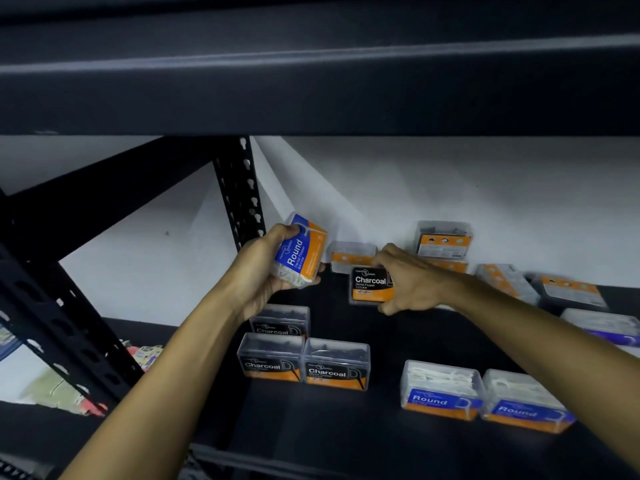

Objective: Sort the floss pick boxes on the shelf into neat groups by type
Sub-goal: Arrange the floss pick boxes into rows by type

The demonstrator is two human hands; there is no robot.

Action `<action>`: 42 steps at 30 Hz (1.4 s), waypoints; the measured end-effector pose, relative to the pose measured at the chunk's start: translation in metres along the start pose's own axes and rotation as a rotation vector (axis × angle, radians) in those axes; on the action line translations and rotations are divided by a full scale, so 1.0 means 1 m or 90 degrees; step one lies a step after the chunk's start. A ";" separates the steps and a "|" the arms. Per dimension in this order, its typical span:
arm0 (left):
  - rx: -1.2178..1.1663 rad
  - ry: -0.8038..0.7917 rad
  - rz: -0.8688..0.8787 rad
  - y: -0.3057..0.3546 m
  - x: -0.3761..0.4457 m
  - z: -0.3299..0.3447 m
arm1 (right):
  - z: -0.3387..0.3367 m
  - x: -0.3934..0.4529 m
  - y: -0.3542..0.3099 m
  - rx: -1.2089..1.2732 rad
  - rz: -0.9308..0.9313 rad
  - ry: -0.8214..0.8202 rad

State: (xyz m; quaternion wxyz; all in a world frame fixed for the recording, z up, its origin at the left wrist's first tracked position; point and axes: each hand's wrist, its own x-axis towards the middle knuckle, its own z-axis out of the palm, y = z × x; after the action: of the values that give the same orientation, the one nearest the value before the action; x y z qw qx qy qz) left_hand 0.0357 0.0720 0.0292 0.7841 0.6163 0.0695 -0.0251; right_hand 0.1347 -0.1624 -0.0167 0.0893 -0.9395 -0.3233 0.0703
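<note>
Two clear plastic boxes with blue Round labels [485,396] sit nearest, right of the paired black-labelled Charcoal boxes [303,362] on the dark shelf [346,427]. Behind that pair, the left hand [263,271] is closed around a tilted blue-and-orange Round box [300,254], lifted clear. The right hand [412,282] pinches a black-and-orange Charcoal box [370,285] by its right edge. Judged risk: crossing arms could knock sorted boxes askew.
</note>
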 end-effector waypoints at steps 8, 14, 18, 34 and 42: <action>-0.010 0.010 -0.002 0.000 -0.003 0.002 | 0.008 -0.009 -0.027 0.275 0.010 -0.046; -0.018 0.004 0.004 0.000 -0.009 -0.001 | 0.009 -0.010 -0.041 0.318 -0.014 -0.088; -0.015 0.003 0.004 -0.001 -0.012 -0.005 | 0.012 -0.010 -0.045 0.226 -0.003 -0.083; -0.013 0.012 0.005 -0.004 -0.015 -0.010 | 0.008 -0.018 -0.073 0.095 -0.040 -0.075; -0.010 0.010 0.005 -0.005 -0.018 -0.013 | 0.010 -0.019 -0.077 0.095 -0.051 -0.085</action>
State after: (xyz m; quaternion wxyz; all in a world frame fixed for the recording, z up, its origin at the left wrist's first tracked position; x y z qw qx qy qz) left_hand 0.0164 0.0824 0.0237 0.7883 0.6106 0.0735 -0.0168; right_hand 0.0718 -0.1129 -0.0089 0.1401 -0.9097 -0.3598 0.1529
